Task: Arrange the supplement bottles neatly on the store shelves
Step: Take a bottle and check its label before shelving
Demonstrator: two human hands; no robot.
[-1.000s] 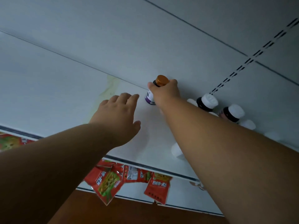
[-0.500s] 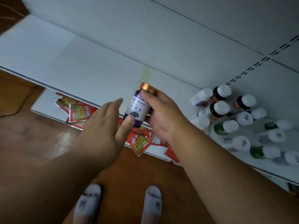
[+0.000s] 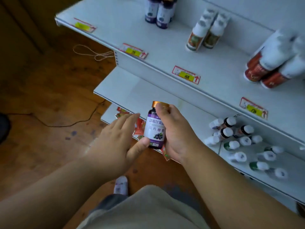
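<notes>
The held bottle is dark glass with a copper-coloured cap and a white-and-purple label printed with a blueberry cluster and Chinese characters. It stands upright in the air in front of the lower shelf, above the wooden floor. The right hand grasps it: the thumb lies across the cap and neck, and the palm wraps the right side of the body. The left hand has its fingers extended and relaxed; only its thumb tip touches the bottle's lower left edge. Further bottles lie scattered on the lower shelf to the right.
</notes>
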